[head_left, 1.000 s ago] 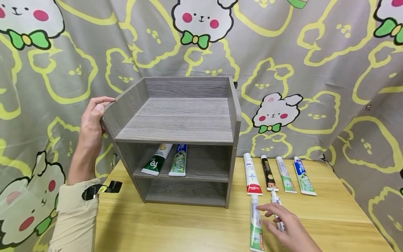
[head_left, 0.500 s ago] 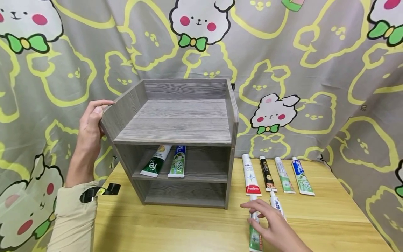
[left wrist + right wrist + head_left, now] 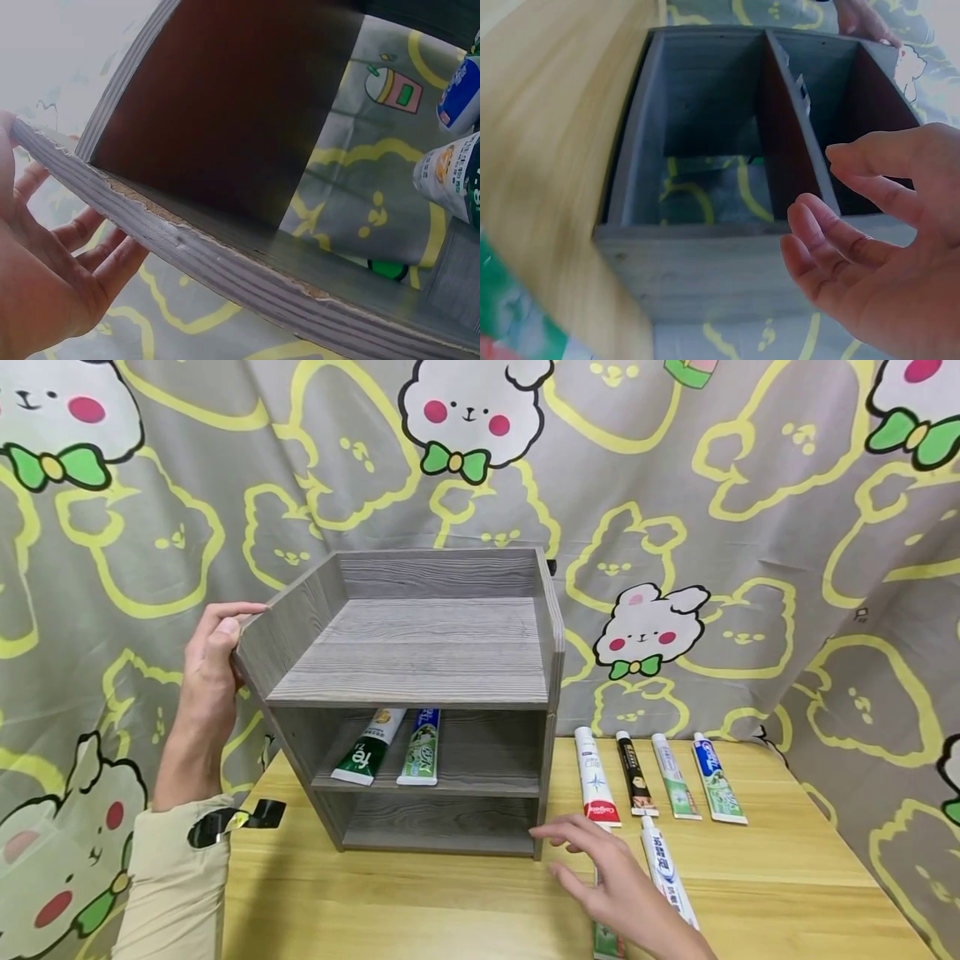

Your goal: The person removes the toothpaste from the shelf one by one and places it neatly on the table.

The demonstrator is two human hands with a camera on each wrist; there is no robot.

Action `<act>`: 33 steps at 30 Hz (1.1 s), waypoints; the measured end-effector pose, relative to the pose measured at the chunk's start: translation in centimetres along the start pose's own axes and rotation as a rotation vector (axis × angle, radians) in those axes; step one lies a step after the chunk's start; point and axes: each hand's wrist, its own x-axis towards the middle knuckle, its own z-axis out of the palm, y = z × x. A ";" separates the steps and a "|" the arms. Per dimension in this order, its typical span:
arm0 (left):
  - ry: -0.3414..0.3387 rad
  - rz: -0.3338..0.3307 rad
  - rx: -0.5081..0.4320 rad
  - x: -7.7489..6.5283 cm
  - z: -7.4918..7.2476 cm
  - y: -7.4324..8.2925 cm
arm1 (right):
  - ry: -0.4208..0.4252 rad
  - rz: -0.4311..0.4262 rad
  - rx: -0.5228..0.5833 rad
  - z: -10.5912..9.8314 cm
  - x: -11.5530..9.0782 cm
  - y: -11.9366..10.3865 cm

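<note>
A grey wooden shelf [image 3: 412, 643] stands on the table, its front facing me. My left hand [image 3: 210, 668] grips the upper edge of its left side panel. On its middle board lie a green-and-white toothpaste tube [image 3: 367, 758] and a blue-and-green toothpaste tube [image 3: 422, 752]. My right hand [image 3: 611, 881], fingers loosely bent and apart, hovers near the shelf's lower right front corner and holds nothing. It partly hides a white-and-green toothpaste tube [image 3: 606, 943] on the table. Beside that hand lies a white toothpaste tube [image 3: 667, 877] with blue lettering.
Behind the right hand lies a row of toothpaste tubes: a white-and-red one [image 3: 596, 777], a black one [image 3: 636, 777], a pale green one [image 3: 677, 781] and a blue-green one [image 3: 718, 781]. A patterned curtain [image 3: 750, 552] hangs close behind the wooden table [image 3: 375, 910].
My right hand has moved left, from above the white tube across the white-and-green tube toward the shelf, uncovering the white tube. My left hand stays on the panel.
</note>
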 end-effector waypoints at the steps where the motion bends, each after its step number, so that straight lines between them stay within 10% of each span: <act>1: -0.005 0.001 0.006 0.0 0.0 0.0 | 0.001 -0.004 0.006 0.1 0.3 -0.2; 33: 0.051 0.002 0.007 0.0 0.5 -0.3 | 0.123 0.017 0.043 4.3 9.0 -4.0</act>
